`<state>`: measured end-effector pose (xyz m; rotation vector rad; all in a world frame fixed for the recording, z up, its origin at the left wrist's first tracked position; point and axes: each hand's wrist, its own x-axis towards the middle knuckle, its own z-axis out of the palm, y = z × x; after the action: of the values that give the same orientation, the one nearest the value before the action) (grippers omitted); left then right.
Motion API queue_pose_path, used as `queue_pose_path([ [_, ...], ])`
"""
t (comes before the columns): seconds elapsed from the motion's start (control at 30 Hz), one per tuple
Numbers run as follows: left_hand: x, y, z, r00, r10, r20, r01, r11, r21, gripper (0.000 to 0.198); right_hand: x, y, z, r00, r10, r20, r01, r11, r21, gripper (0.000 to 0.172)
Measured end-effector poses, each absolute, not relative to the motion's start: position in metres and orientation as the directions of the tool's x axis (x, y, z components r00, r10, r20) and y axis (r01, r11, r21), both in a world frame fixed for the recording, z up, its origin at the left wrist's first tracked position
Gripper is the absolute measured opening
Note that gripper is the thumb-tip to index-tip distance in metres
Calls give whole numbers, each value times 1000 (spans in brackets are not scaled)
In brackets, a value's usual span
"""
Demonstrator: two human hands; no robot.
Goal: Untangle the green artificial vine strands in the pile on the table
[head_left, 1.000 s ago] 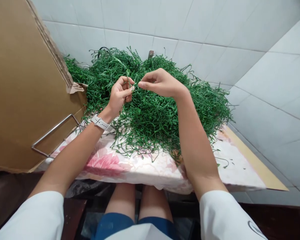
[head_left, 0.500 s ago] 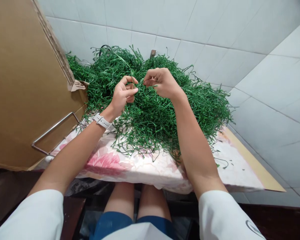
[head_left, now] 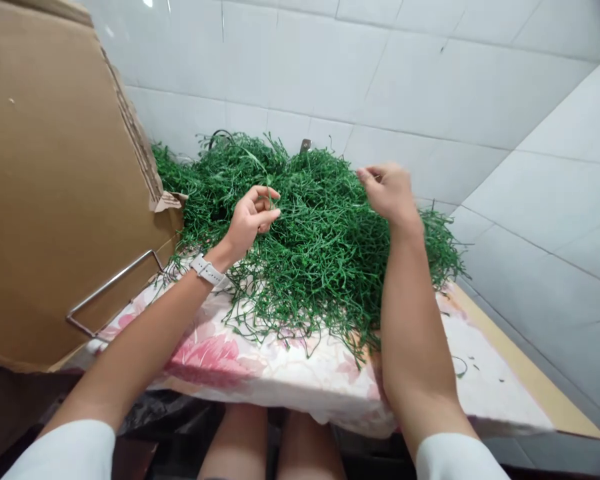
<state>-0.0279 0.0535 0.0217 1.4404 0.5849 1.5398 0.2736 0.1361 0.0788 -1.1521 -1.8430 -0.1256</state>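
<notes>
A large tangled heap of thin green stems point(head_left: 320, 260) with small knobbed tips covers much of the table. Over its left part, my left hand point(head_left: 253, 217) pinches one green stem point(head_left: 269, 193) between thumb and fingers; the stem stands roughly upright, with a long leaf-like strip near its top. My right hand point(head_left: 390, 193) is raised above the right side of the heap, apart from the left hand. Its fingers are closed in a pinch and slightly blurred, and whether anything is between them cannot be made out.
At the left stands a big cardboard box point(head_left: 65, 200) with a torn edge, a metal wire handle point(head_left: 113, 283) in front of it. A floral cloth point(head_left: 280, 373) covers the table. Board point(head_left: 540, 387) shows along the right edge. Tiled wall point(head_left: 405, 80) rises behind.
My right hand has moved away to the right from beside my left hand. The left hand still pinches the stem. The camera view has tilted up a little.
</notes>
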Motion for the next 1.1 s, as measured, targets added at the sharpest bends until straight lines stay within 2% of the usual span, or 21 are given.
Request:
queue_pose_path([
  [0.07, -27, 51, 22, 126, 847, 516, -271, -471, 840, 36, 254, 127, 85, -131, 600, 790, 743, 587, -322, 62],
  [0.13, -26, 50, 23, 125, 841, 526, -258, -484, 836, 37, 232, 114, 91, -183, 589, 787, 671, 660, -337, 67],
  [0.27, -25, 51, 22, 97, 840, 534, -270, -494, 826, 44, 194, 86, 99, -423, 663, 618, 472, 743, -474, 67],
  [0.43, -24, 52, 22, 77, 845, 529, -276, -492, 826, 41, 173, 76, 96, -630, 648, 429, 380, 738, -557, 65],
  [0.57, -27, 50, 23, 44, 868, 495, -319, -457, 830, 38, 178, 84, 92, -632, 655, 414, 330, 711, -621, 56],
  [0.7, -28, 54, 22, 10, 872, 489, -301, -464, 833, 23, 185, 87, 91, -614, 674, 410, 304, 682, -665, 50],
  [0.83, -24, 61, 17, -10, 851, 524, -202, -515, 833, 15, 184, 84, 92, -578, 666, 471, 309, 714, -629, 46],
  [0.93, -23, 62, 14, 23, 828, 560, -93, -556, 826, 6, 182, 79, 95, -615, 655, 440, 322, 717, -618, 41],
  [1.0, -23, 61, 15, 25, 807, 590, -63, -588, 806, 10, 181, 77, 97, -656, 639, 401, 334, 723, -605, 36],
  [1.1, -23, 58, 18, -28, 799, 600, -111, -599, 793, 14, 179, 76, 97, -689, 607, 397, 359, 761, -540, 22],
])
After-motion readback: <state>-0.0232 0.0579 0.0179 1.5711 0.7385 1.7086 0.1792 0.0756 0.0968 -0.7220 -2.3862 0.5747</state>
